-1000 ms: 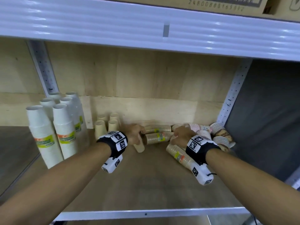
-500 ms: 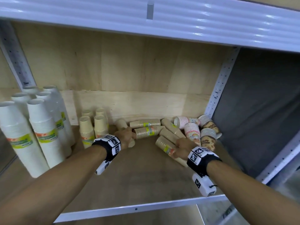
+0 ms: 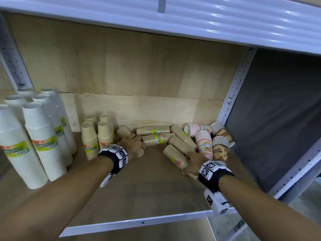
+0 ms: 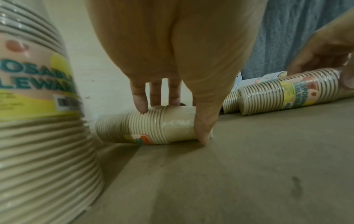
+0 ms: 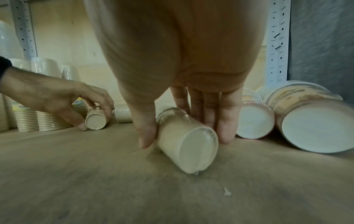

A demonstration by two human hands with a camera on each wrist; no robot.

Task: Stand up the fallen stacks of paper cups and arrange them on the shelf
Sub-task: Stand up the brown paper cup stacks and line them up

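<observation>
Several beige cup stacks lie fallen on the wooden shelf (image 3: 142, 185). My left hand (image 3: 133, 146) grips one lying beige stack (image 4: 145, 128) between thumb and fingers, just right of the upright beige stacks (image 3: 97, 134). My right hand (image 3: 192, 162) grips another fallen beige stack (image 3: 175, 155) near its closed bottom end (image 5: 193, 150). More fallen beige stacks (image 3: 154, 134) lie between the hands. Patterned pink and brown stacks (image 3: 213, 140) lie toppled at the right.
Tall white cup stacks (image 3: 34, 136) stand upright at the far left. A perforated metal upright (image 3: 234, 87) and a dark grey panel (image 3: 278, 110) close the right side. The upper shelf's white edge (image 3: 173, 18) hangs overhead. The shelf's front rail (image 3: 139, 223) runs below my arms.
My right hand has drawn back from the rear pile to the nearest fallen beige stack and closed on it. The left hand stays on its stack. The head view has shifted rightward.
</observation>
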